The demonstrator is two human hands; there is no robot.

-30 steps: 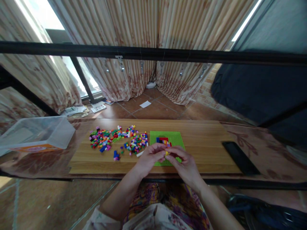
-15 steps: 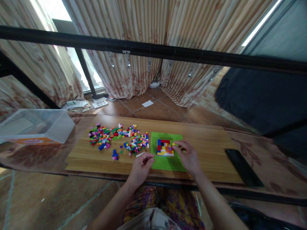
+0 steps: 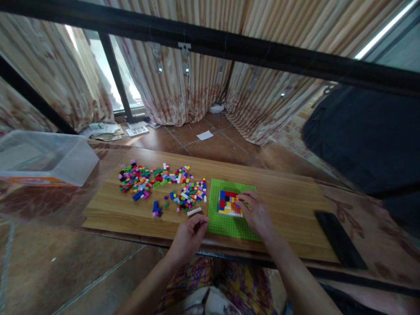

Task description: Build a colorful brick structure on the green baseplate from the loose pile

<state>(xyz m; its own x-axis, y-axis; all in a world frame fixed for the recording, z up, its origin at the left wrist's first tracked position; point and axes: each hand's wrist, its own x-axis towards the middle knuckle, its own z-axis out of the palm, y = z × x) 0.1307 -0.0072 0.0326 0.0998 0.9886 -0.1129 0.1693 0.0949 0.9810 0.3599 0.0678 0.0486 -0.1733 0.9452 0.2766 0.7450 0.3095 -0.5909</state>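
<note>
The roughly square block build point(image 3: 229, 204) sits on the green plate point(image 3: 231, 229), just left of my right hand point(image 3: 257, 213), the nearer one, its fingers point(image 3: 248, 197) bent at the build's edge; my left hand point(image 3: 188, 238) curls loosely near the plate. Whether either pinches a brick, I cannot tell. The tub point(image 3: 77, 162) has an unreadable orange label point(image 3: 36, 180).

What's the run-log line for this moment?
Right hand: at right side of brick build, grip unclear | Left hand: beside left edge of green baseplate | Loose bricks: left of green baseplate
</note>
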